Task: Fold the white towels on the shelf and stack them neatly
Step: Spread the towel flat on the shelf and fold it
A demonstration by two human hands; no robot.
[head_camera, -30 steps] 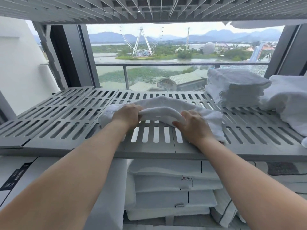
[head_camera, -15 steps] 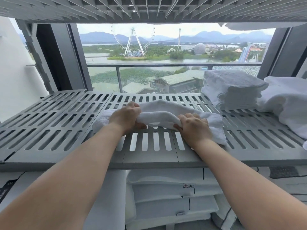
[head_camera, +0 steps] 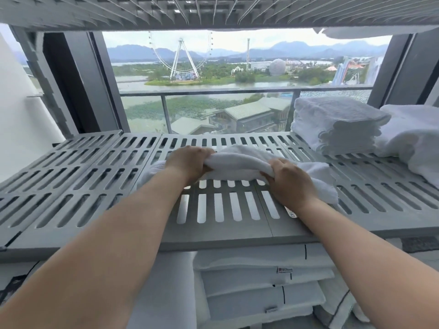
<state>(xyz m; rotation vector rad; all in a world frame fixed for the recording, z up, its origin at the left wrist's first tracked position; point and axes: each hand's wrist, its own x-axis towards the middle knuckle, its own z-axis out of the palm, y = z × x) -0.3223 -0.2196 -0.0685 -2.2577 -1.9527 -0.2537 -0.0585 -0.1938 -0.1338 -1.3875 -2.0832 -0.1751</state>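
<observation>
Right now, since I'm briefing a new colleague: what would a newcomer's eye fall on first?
The left hand and right hand grip a rumpled white towel at the middle of the slotted grey shelf. A stack of folded towels sits at its back right, and a Ferris wheel stands in the distance.

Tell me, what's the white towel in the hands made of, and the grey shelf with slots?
The white towel looks like soft cotton terry: fuzzy, matte, bunching limply. The grey slotted shelf looks like moulded plastic, smooth and dull; painted metal is possible.
</observation>
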